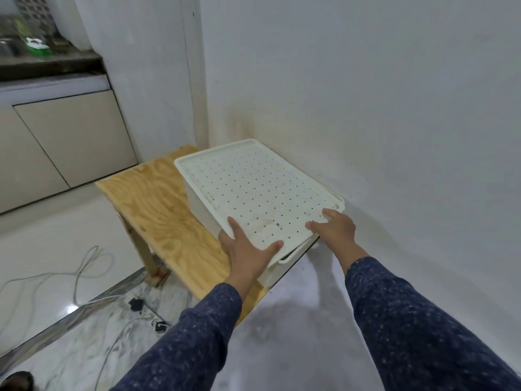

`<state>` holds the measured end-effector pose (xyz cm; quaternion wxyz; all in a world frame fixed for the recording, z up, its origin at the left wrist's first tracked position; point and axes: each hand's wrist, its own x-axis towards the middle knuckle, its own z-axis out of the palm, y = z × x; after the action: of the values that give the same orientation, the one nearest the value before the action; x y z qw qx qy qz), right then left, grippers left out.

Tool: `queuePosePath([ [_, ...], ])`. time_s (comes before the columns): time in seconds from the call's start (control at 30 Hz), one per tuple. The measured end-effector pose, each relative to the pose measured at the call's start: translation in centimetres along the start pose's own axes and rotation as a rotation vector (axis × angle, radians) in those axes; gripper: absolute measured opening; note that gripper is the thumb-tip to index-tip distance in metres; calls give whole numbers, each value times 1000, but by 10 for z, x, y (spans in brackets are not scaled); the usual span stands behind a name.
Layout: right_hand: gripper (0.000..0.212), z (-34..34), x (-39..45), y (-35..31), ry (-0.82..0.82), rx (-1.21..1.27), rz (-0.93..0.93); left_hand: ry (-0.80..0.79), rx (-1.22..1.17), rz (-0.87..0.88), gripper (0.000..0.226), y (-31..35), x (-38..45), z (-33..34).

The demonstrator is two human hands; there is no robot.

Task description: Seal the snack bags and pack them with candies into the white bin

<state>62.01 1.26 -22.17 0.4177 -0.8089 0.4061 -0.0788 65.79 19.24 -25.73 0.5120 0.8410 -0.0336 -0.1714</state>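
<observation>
The white bin (203, 206) stands on a low plywood table (158, 198) in the corner of the room. A white perforated lid (259, 190) lies on top of it, slightly askew, with a dark gap at the near corner. My left hand (245, 249) grips the lid's near left edge, thumb on top. At the near right edge, my right hand (334, 228) holds the lid with fingers spread over it. The bin's contents are hidden under the lid. No snack bags or candies are in sight.
White walls (366, 108) close in behind and to the right of the bin. Cables (84, 266) and a power strip (152, 317) lie on the pale floor at left. A kitchen cabinet (56, 148) with a dark counter stands at far left.
</observation>
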Motion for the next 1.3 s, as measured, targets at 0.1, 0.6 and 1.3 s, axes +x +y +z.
queuePosePath([
  [0.1,69,7,2,5,-33,-19,6,-30,100,16,122,7,1,14],
  [0.6,56,23,35,2,-66,-212,49,-86,872,240,114,7,50,-22],
  [1.3,51,21,19,20,-31,-322,-164,-123,804,305,67,19,50,-12],
])
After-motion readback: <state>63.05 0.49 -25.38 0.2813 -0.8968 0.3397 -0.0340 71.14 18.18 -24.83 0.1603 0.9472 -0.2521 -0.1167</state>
